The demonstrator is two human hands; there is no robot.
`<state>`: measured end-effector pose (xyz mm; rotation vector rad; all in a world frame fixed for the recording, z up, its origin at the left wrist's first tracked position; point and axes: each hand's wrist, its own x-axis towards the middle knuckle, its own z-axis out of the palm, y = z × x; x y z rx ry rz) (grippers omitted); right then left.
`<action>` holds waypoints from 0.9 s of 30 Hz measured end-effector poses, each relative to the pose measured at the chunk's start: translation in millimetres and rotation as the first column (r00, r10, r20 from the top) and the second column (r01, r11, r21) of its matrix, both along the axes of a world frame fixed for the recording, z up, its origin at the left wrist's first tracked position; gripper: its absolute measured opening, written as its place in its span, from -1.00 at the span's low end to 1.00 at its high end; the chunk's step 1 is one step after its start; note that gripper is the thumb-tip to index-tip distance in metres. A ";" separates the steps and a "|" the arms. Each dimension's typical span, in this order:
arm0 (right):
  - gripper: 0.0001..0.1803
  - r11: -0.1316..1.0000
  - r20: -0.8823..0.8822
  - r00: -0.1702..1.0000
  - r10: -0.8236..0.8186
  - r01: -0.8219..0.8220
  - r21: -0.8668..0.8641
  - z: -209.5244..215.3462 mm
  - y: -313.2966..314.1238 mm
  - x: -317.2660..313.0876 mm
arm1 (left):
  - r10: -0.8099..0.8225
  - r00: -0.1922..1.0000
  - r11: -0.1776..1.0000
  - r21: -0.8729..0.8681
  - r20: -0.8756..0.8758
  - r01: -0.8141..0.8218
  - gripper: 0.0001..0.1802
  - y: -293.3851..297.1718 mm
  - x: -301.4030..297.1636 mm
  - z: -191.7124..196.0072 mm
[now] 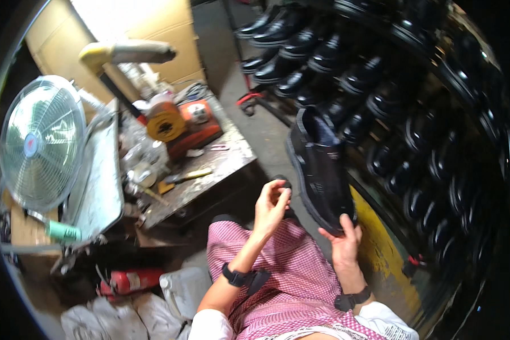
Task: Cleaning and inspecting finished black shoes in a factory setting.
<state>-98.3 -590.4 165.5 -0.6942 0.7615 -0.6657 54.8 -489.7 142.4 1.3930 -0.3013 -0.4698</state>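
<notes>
A shiny black shoe (323, 175) is held up right of centre, its toe end toward me and its opening at the far end. My right hand (344, 241) grips it by the near end, with the thumb on top. Left of the shoe and apart from it, my left hand (272, 207) has its fingers curled together. A small dark piece (283, 182) shows at those fingertips; its kind cannot be made out.
Racks of black shoes (362, 73) fill the right side. A workbench (232, 153) at left carries an orange machine (198, 127) and a yellow-handled tool (198, 174). Further left stands a fan (42, 141). A red extinguisher (133, 280) and white jug (184, 292) are low left.
</notes>
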 end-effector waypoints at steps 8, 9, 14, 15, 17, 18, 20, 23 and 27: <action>-0.52 0.989 -0.034 0.999 -0.039 0.033 -0.141 4.3 -8.5 -0.2 | -0.208 0.960 0.977 0.093 0.186 0.194 -0.72 -40.0 -29.5 17.0; -0.53 0.991 -0.028 0.999 -0.033 0.029 -0.133 -1.2 -6.2 4.1 | -0.152 0.952 0.983 0.145 0.264 0.117 -0.64 -38.4 -29.9 21.8; -0.48 0.995 -0.005 1.000 -0.022 0.022 -0.097 1.2 12.0 17.7 | 0.018 0.976 0.941 0.325 0.219 -0.091 -0.32 -34.9 -21.5 7.6; -0.46 0.990 -0.048 0.998 -0.034 0.027 -0.141 8.5 16.7 16.6 | 0.099 0.959 0.944 0.278 0.266 -0.175 -0.36 -38.3 -24.0 -4.1; -0.47 0.988 -0.093 0.992 -0.080 0.067 -0.141 10.0 15.3 7.4 | 0.104 0.955 0.946 0.270 0.277 -0.181 -0.09 -40.6 -27.3 -7.9; -0.49 0.988 -0.105 0.993 -0.059 0.043 -0.150 2.0 6.8 -2.4 | 0.045 0.898 0.911 0.350 0.438 -0.217 0.03 -40.8 -30.7 3.3; -0.39 0.978 -0.064 0.997 -0.050 0.036 -0.205 -1.4 0.0 -7.9 | 0.159 0.696 0.915 0.161 0.700 -0.370 0.01 -29.5 -25.6 26.4; -0.37 0.961 -0.104 0.993 0.057 -0.083 -0.264 17.7 -6.9 -4.8 | 0.007 0.538 0.885 0.245 0.843 -0.395 -0.07 9.1 -11.1 51.9; -0.35 0.835 -0.108 0.919 0.379 -0.390 -0.388 39.4 -23.9 14.1 | -0.090 0.453 0.891 0.275 0.887 -0.362 -0.51 59.9 14.2 78.7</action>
